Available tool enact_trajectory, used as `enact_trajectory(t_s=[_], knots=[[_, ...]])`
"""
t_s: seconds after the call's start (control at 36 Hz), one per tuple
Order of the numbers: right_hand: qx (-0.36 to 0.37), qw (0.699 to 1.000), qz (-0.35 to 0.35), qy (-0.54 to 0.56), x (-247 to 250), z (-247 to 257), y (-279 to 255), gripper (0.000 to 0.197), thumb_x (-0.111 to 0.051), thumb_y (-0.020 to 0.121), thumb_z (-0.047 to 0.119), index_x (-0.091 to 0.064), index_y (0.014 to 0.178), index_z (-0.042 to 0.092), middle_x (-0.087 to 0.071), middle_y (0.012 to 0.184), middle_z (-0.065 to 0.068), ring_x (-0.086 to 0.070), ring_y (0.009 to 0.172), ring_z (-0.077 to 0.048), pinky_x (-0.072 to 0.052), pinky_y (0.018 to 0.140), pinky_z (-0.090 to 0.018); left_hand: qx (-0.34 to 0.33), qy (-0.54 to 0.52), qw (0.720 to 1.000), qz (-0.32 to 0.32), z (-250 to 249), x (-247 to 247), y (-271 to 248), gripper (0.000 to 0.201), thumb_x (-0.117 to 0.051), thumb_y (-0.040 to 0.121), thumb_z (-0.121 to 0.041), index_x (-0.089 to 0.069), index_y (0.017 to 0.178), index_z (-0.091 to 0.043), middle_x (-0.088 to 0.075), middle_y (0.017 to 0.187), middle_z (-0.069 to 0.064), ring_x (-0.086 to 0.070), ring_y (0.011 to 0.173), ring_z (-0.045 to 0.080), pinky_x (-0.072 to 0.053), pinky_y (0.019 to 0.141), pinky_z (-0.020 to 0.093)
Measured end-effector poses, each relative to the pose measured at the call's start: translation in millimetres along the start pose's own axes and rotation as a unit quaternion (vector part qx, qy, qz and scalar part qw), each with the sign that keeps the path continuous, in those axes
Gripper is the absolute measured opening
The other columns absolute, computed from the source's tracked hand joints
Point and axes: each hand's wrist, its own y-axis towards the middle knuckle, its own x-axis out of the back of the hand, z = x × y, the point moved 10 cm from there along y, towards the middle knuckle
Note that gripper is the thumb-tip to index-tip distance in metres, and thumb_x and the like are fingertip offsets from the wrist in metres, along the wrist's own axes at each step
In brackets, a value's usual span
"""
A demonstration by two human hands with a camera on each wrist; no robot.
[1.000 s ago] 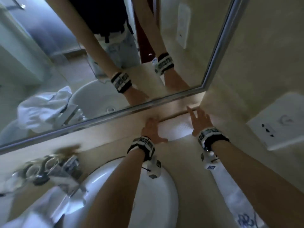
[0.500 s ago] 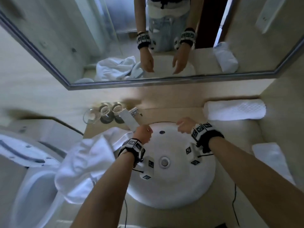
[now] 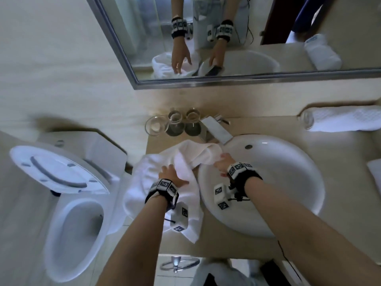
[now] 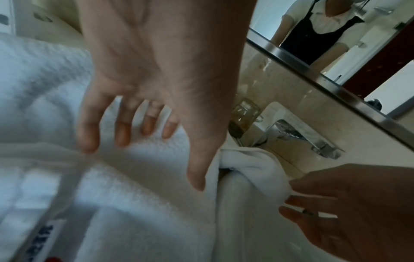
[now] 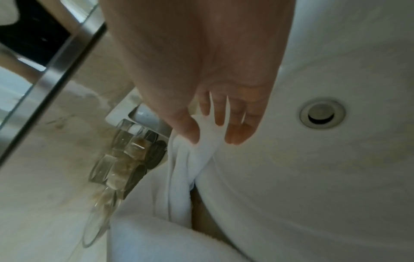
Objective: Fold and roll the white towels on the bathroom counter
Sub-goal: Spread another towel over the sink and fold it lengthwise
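Observation:
A crumpled white towel (image 3: 162,162) lies on the counter left of the sink and hangs over the front edge. My left hand (image 3: 171,174) is over its middle with fingers spread and straight; the left wrist view shows these fingers (image 4: 143,127) just above or on the towel (image 4: 145,186). My right hand (image 3: 223,163) pinches the towel's edge at the basin's left rim. In the right wrist view my right hand (image 5: 208,136) holds a fold of the towel (image 5: 179,177) between thumb and fingers. A rolled white towel (image 3: 340,118) lies at the back right.
The white basin (image 3: 278,182) fills the counter's middle, with the faucet (image 3: 214,129) behind it. Two glasses (image 3: 175,120) and a glass dish (image 3: 154,125) stand by the wall close to the towel. Another white towel (image 3: 375,172) shows at the right edge. A toilet (image 3: 72,203) stands left.
Both hands moved left from the rolled towel at the back right, across the basin, to the crumpled towel. The right hand took hold of its edge and the left hand opened over it.

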Motion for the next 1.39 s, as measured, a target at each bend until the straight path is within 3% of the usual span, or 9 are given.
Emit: enact_trajectory(t_s=[0.11,0.25,0.47,0.58,0.75,0.92,1.06,1.25,1.39], knots=[[0.01,0.996,-0.081,0.033,12.6,0.6,6.7,0.076,-0.056,0.088,0.021,-0.011,0.148,0.009,-0.033,0.149,-0.013,-0.04,0.132,-0.032,-0.036,0.109,-0.042,0.074,-0.053,0.994,0.068,21.0,-17.5,2.3,0.121,-0.073,0.066,-0.065,-0.006,0.151,-0.012,-0.015,0.156,0.014,-0.024,0.142,0.035,-0.029,0.113,0.047],[-0.019,0.996,-0.061,0.054,8.5,-0.5,9.5,0.062,-0.059,0.086,0.021,-0.034,0.141,0.012,-0.062,0.104,-0.013,-0.06,0.094,-0.027,-0.051,0.084,-0.036,0.074,-0.062,0.993,0.067,12.4,-19.4,4.8,0.118,-0.069,0.064,-0.071,-0.019,0.148,-0.004,-0.033,0.15,0.014,-0.037,0.136,0.032,-0.038,0.108,0.04],[0.021,0.996,-0.071,0.045,4.8,29.3,-20.9,0.02,-0.054,0.084,0.011,-0.049,0.065,0.006,-0.047,0.067,-0.012,-0.044,0.061,-0.025,-0.038,0.063,-0.033,0.1,0.008,0.995,-0.019,-8.7,-28.5,-17.2,0.114,-0.07,0.062,-0.07,-0.022,0.14,-0.002,-0.037,0.139,0.019,-0.045,0.125,0.033,-0.043,0.097,0.044],[0.07,0.991,-0.109,-0.03,28.0,43.8,-36.8,0.031,-0.041,0.096,0.006,-0.045,0.066,0.011,-0.062,0.109,-0.022,-0.058,0.104,-0.029,-0.04,0.087,-0.03,0.111,-0.019,0.993,-0.028,-11.2,-24.6,-21.5,0.084,-0.067,0.074,-0.052,-0.029,0.134,-0.006,-0.041,0.135,0.018,-0.048,0.119,0.033,-0.045,0.092,0.046],[0.084,0.976,-0.199,0.032,67.9,37.6,-54.0,0.031,-0.04,0.094,0.015,-0.05,0.068,0.004,-0.051,0.082,-0.016,-0.047,0.079,-0.024,-0.035,0.071,-0.03,-0.015,0.005,1.0,-0.008,-29.9,-10.5,-10.5,0.034,-0.05,0.092,-0.018,-0.049,0.124,-0.01,-0.055,0.129,0.012,-0.055,0.117,0.034,-0.049,0.093,0.043],[0.107,0.966,-0.231,0.046,103.3,32.5,-66.8,0.027,-0.044,0.093,0.021,-0.057,0.073,0.007,-0.055,0.082,-0.013,-0.049,0.08,-0.024,-0.034,0.073,-0.028,0.006,0.073,0.997,-0.005,-9.9,35.0,-7.6,0.054,-0.05,0.096,-0.015,-0.03,0.143,0.002,-0.038,0.147,0.018,-0.041,0.134,0.03,-0.037,0.108,0.036],[0.143,0.979,-0.142,0.033,107.8,45.1,-84.2,0.021,-0.053,0.092,0.027,-0.059,0.079,0.012,-0.057,0.088,-0.008,-0.05,0.084,-0.02,-0.035,0.076,-0.027,0.038,0.01,0.985,-0.166,-3.6,94.1,-21.0,0.034,-0.044,0.094,-0.015,-0.052,0.126,-0.008,-0.052,0.133,0.015,-0.049,0.124,0.033,-0.039,0.1,0.043],[0.262,0.961,-0.075,-0.042,88.9,93.8,-129.8,0.023,-0.061,0.089,0.024,-0.072,0.094,0.005,-0.069,0.093,-0.015,-0.06,0.088,-0.021,-0.04,0.077,-0.027,-0.275,-0.192,0.941,0.049,-140.4,66.4,-76.5,0.044,-0.074,0.078,-0.035,-0.06,0.113,-0.014,-0.063,0.103,0.0,-0.061,0.097,0.017,-0.047,0.083,0.027],[0.324,0.937,-0.09,-0.095,99.3,116.1,-159.3,0.032,-0.067,0.081,0.024,-0.06,0.055,0.006,-0.05,0.054,-0.004,-0.043,0.053,-0.015,-0.033,0.055,-0.025,-0.314,-0.225,0.922,0.016,-198.3,82.6,-117.3,0.053,-0.064,0.06,-0.044,-0.071,0.099,-0.01,-0.072,0.097,0.01,-0.066,0.094,0.022,-0.052,0.084,0.038]])
